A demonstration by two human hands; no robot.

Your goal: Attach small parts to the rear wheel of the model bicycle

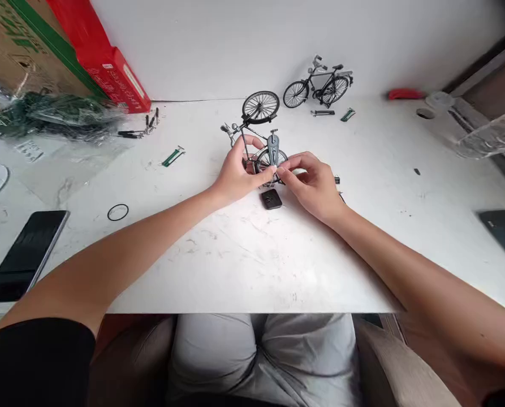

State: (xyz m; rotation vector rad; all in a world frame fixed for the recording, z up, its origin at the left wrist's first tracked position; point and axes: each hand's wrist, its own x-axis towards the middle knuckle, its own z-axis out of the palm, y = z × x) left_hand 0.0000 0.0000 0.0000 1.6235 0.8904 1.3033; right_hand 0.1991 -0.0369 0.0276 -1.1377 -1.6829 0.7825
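A miniature model bicycle (260, 107) is tilted over the white table, its front wheel pointing away from me. My left hand (242, 167) is closed around its rear part, with the thumb near the grey chain cover (273, 148). Beside the rear wheel, my right hand (307, 180) pinches at the end of that cover; whatever small part lies between its fingertips is too small to make out. Just below the rear wheel lies a small black square piece (271, 199). Part of the rear wheel is hidden behind my fingers.
A second model bicycle (320, 85) stands by the wall. Small green-and-black parts (173, 156), a black ring (117, 212) and a phone (25, 254) lie to the left. A red box (116, 79) and plastic bags (57, 116) fill the back left; a clear container (493, 133) stands right.
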